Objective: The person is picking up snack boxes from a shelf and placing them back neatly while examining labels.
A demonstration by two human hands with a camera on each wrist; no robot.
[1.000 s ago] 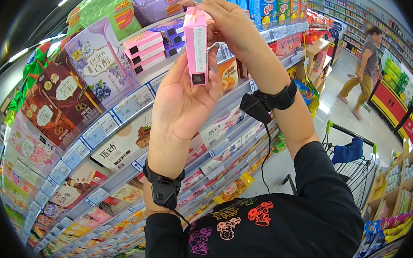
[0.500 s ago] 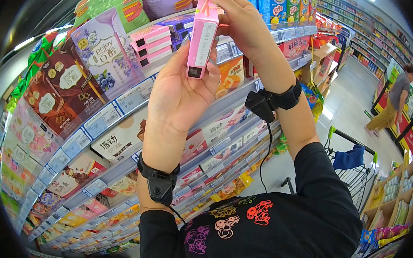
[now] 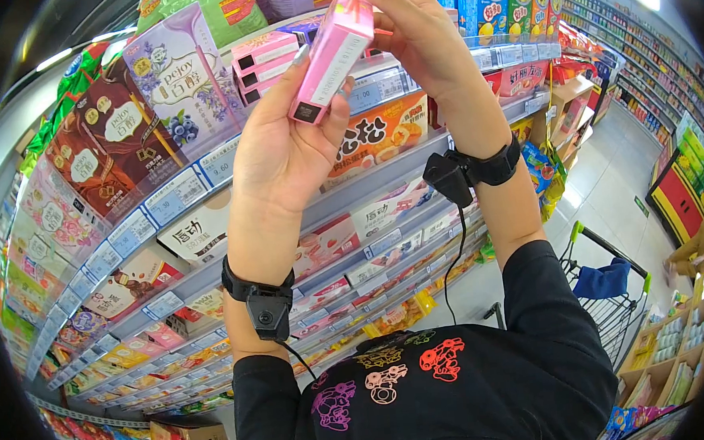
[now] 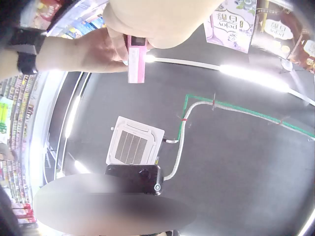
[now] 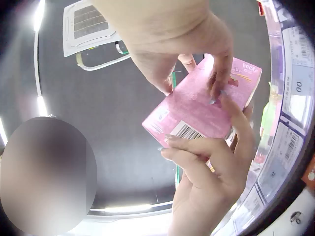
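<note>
A pink Pocky box (image 3: 332, 56) is held up on its edge before the shelf, its narrow printed side turned toward the head camera. My left hand (image 3: 279, 144) grips its lower end between thumb and fingers. From the other side, my right hand (image 3: 421, 34) holds the upper part, with fingertips bent onto the box. In the right wrist view, the box's broad back with a barcode (image 5: 189, 132) shows between the left hand (image 5: 211, 164) below and the right hand (image 5: 177, 39) above. Only the box's end (image 4: 137, 64) appears in the left wrist view.
Shelves ahead hold a purple Pejoy box (image 3: 182, 77), brown Pejoy boxes (image 3: 113, 138), stacked pink boxes (image 3: 266, 64) and an orange cake box (image 3: 387, 133). Price tags (image 3: 177, 198) line the shelf edge. A shopping cart (image 3: 605, 277) with a blue cloth stands at the right.
The box has tilted more, its top leaning right, and shifted slightly up in the head view. Both hands keep holding it. The person walking in the aisle has moved mostly out of sight.
</note>
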